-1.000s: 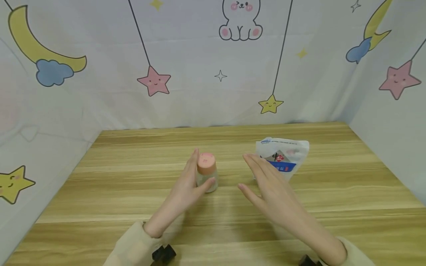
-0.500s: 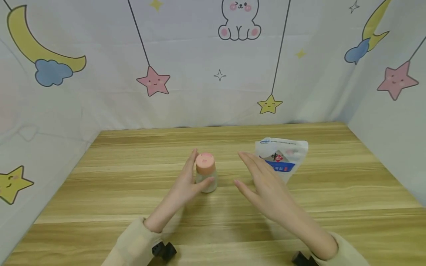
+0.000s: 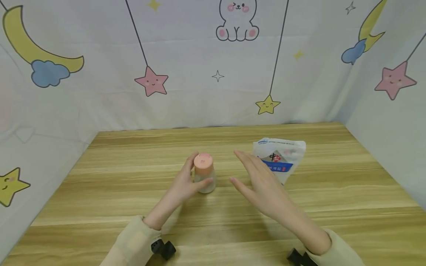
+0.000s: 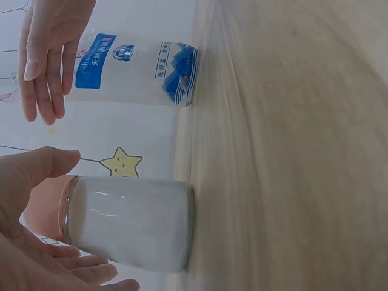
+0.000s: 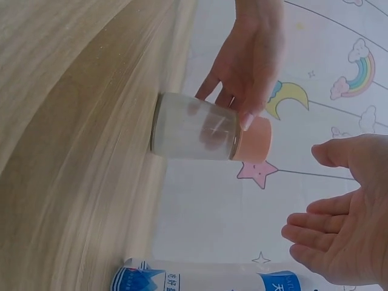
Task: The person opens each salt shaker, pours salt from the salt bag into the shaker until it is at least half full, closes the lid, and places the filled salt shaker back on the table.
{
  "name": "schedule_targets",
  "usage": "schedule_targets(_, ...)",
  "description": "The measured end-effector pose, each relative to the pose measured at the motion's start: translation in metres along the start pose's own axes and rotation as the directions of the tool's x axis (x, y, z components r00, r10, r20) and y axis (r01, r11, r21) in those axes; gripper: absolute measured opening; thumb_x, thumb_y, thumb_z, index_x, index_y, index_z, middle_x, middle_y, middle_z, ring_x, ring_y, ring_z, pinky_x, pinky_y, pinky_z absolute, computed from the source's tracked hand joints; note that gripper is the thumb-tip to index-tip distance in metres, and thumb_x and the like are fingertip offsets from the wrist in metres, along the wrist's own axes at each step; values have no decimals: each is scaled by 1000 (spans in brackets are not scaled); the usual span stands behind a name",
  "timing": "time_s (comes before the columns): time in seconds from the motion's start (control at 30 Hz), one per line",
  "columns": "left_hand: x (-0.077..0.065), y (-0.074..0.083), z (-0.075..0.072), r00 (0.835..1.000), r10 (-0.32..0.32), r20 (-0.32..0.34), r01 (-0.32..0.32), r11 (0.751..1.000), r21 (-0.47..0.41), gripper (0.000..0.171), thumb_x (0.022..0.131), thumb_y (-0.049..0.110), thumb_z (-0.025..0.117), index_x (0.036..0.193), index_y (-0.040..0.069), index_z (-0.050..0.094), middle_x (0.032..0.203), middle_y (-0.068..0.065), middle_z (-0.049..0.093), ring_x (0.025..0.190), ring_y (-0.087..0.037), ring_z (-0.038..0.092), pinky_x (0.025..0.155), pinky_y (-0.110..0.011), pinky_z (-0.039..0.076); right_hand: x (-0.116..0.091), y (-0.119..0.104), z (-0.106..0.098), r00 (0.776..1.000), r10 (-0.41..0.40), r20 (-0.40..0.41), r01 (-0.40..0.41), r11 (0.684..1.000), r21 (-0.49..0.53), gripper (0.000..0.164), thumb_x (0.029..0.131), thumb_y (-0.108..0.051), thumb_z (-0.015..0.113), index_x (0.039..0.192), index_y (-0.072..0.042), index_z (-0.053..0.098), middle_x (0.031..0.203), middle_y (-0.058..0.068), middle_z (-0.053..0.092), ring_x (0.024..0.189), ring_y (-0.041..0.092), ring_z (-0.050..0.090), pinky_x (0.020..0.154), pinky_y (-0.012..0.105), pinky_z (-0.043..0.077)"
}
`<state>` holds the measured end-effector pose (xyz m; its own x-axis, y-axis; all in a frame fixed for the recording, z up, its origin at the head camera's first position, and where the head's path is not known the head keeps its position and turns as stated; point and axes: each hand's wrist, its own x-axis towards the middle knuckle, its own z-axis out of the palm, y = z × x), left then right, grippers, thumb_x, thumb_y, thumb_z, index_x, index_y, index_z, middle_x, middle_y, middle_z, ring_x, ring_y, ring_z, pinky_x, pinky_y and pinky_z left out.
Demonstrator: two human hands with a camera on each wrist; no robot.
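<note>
A glass jar [image 3: 209, 187] with a peach lid [image 3: 203, 165] stands upright near the middle of the table. My left hand [image 3: 183, 184] reaches round its left side, thumb in front and fingers behind. In the left wrist view the thumb [image 4: 56, 162] is spread from the lid, with a gap between. Through the clear glass, the right wrist view shows the left fingers behind the jar. My right hand [image 3: 266, 188] hovers to the right, holding nothing, fingers extended and thumb apart. It partly covers a white and blue salt bag [image 3: 288, 152], standing upright behind it.
The wooden table [image 3: 133, 155] ends at a pale curtain [image 3: 189, 107] printed with stars and moons, which also hangs at both sides. Black wrist cameras are strapped at the sleeves.
My left fingers have bent further round the far side of the jar's lid. My right hand has drifted slightly left, uncovering more of the salt bag. Jar and bag stay put.
</note>
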<state>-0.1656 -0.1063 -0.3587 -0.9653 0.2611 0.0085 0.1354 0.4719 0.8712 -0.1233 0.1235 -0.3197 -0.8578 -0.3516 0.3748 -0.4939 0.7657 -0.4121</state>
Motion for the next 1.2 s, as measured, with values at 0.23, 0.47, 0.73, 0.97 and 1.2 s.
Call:
schedule_targets(0.23,2,-2,-1,1000,-10,16,10,999,-31,86,85,22,73,151,9,20,158,-19,23,145,-44,19,113,-67,23,4,-2,2,1000,9,16,-9,999,35,65,94,-40,59,150,-18,31,148,6,45,137,28,42,110,52,40)
schedule_targets(0.47,4,-4,-1,1000,-8,29,10,997,-72,85,84,18,74,151,9,22,157,-18,26,146,-40,20,117,-62,21,9,-6,4,999,30,36,-32,997,68,66,94,-38,60,150,-21,31,150,3,43,139,27,39,112,53,37)
schedule_targets(0.73,6,-6,-1,999,-12,32,14,997,-74,83,84,19,74,150,9,24,157,-18,27,146,-41,20,115,-64,22,13,-7,8,999,38,36,-40,996,75,66,93,-38,61,149,-20,32,149,5,44,137,26,42,109,51,41)
schedule_targets(0.97,8,-8,-1,999,3,40,0,997,-72,82,84,17,74,149,7,25,156,-19,28,145,-42,21,115,-64,22,16,-6,12,999,30,24,-32,995,96,69,90,-38,65,149,-20,33,148,7,45,136,28,42,108,53,42)
schedule_targets(1.2,10,-8,0,999,-11,37,14,998,-67,82,83,18,74,149,7,25,153,-19,34,143,-41,28,113,-65,26,20,-6,16,1000,17,20,-19,995,101,68,90,-39,65,148,-18,36,145,8,48,135,29,45,109,52,41)
